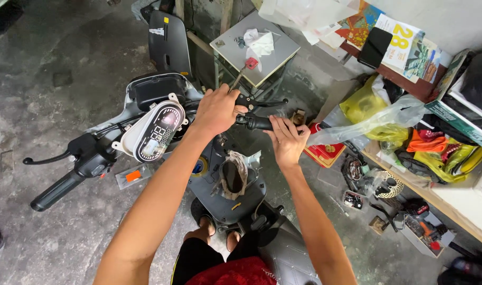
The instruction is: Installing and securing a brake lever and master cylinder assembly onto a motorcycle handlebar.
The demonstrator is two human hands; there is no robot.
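- Up at the scooter's right handlebar (254,122), the left hand (215,111) is curled tight over the bar's inner end, beside the brake lever (270,102).
- The right hand (287,141) cups the black grip (262,124) from below, fingers bent around it.
- Further left, the display (155,132) tilts loose near the left grip (56,191).

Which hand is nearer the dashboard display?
Left. The left hand grips the handlebar just right of the display; the right hand holds the grip farther right.
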